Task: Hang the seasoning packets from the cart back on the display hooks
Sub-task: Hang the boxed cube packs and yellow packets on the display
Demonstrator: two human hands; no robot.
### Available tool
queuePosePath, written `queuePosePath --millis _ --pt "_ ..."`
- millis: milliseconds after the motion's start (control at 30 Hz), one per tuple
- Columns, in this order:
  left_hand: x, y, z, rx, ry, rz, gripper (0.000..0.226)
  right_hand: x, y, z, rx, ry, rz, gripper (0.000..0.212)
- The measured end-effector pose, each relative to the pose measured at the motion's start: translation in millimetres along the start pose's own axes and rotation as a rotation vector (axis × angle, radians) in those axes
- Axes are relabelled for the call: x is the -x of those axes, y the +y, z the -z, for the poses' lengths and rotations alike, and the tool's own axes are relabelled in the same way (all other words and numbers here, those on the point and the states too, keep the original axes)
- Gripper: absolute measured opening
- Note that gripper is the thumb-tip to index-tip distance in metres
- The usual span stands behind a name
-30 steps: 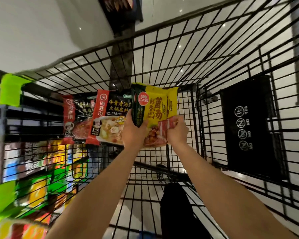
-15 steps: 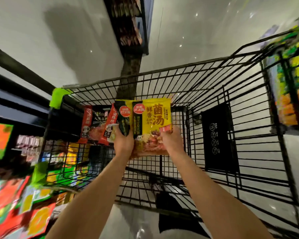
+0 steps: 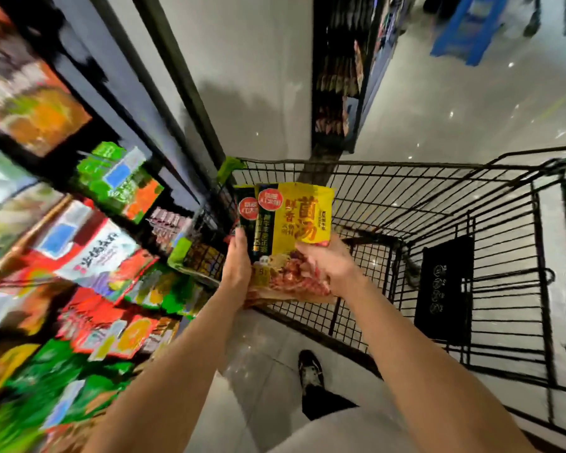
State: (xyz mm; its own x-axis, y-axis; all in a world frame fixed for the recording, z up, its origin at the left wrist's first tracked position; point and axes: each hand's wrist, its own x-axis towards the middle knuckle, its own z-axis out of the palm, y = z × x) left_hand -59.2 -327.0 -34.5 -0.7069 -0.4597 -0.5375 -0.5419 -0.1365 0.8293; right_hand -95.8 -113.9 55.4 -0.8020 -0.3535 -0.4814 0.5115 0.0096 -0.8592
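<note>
Head view: left hand (image 3: 236,269) and right hand (image 3: 330,266) grip a fanned stack of yellow-and-green plastic seasoning packets (image 3: 294,223) at centre frame above the black wire cart (image 3: 438,197), none yet hung on the blurred display at left (image 3: 79,240).

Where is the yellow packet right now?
Head view, centre: the yellow packet is held by both hands, left hand and right hand, above the cart's near-left corner.

A small stack of seasoning packets (image 3: 299,223) is held upright above the near left corner of the black wire cart (image 3: 438,204). The front packet is yellow with large red characters and a food photo; a dark green one with a red badge sits behind it, offset left.
</note>
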Motion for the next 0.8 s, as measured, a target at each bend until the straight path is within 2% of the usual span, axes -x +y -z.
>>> queuePosePath --millis 67,100,167,200,267,400,467,600,633,700,800 --pt "55 28 25 -0.086 0.067 -0.065 0.086 25 -4 -24 -0.034 -0.036 0.066 0.037" --pt "87 42 38 -0.133 0.111 -0.117 0.074 35 -2 -37 -0.056 -0.043 0.019 0.032" --pt "134 47 68 -0.144 0.177 -0.197 0.056 57 5 -65 -0.076 -0.096 -0.122 0.042" --pt "152 42 85 -0.128 0.21 -0.227 0.052 69 8 -78 -0.033 -0.118 -0.137 0.047" --pt "185 25 121 -0.078 0.258 -0.288 0.048 93 16 -107 0.034 -0.145 -0.139 0.041" --pt "254 -11 188 0.109 0.386 -0.308 0.051 155 28 -173 0.022 -0.289 -0.098 0.013" --pt "290 -22 218 0.185 0.442 -0.321 0.041 183 34 -204 0.033 -0.382 -0.027 0.022" --pt "359 -43 276 0.173 0.55 -0.326 0.057 234 46 -263 0.103 -0.518 -0.005 0.044" --pt "374 -48 290 0.191 0.582 -0.335 0.062 246 46 -277 0.098 -0.556 -0.012 0.039" --pt "404 -52 314 0.257 0.66 -0.334 0.056 267 45 -304 0.079 -0.624 -0.021 0.029" --pt "435 -55 349 0.302 0.784 -0.356 0.058 294 38 -345 0.059 -0.704 0.006 0.025"
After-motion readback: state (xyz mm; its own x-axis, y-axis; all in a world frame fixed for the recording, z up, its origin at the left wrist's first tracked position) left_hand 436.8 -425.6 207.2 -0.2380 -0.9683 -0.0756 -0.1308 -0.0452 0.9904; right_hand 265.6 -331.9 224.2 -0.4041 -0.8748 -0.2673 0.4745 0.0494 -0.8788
